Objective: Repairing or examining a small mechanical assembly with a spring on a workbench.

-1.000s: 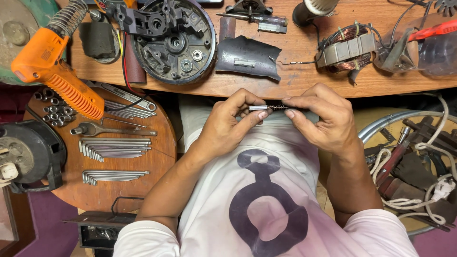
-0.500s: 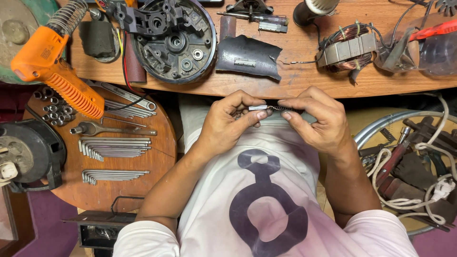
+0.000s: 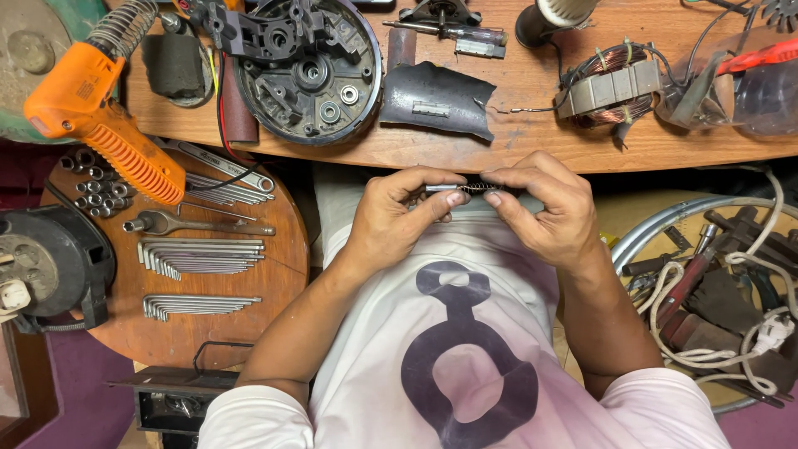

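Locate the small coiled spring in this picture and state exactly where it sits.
In the head view, the small spring is pinched between the left hand and right hand, just below the wooden bench's front edge.

A repair workshop: hex keys [image 3: 199, 256], motor housing [image 3: 309, 71], copper coil [image 3: 611, 83] on wood.

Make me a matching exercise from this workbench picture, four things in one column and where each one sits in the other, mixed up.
Things:
1. small spring
2. orange soldering gun
3. hex keys
4. copper-wound coil

Places:
A. on the round wooden board, left
B. on the bench top, right of the bent metal sheet
C. between the fingertips of the left hand and right hand
D. over the bench's left edge

Pairs: 1-C, 2-D, 3-A, 4-B
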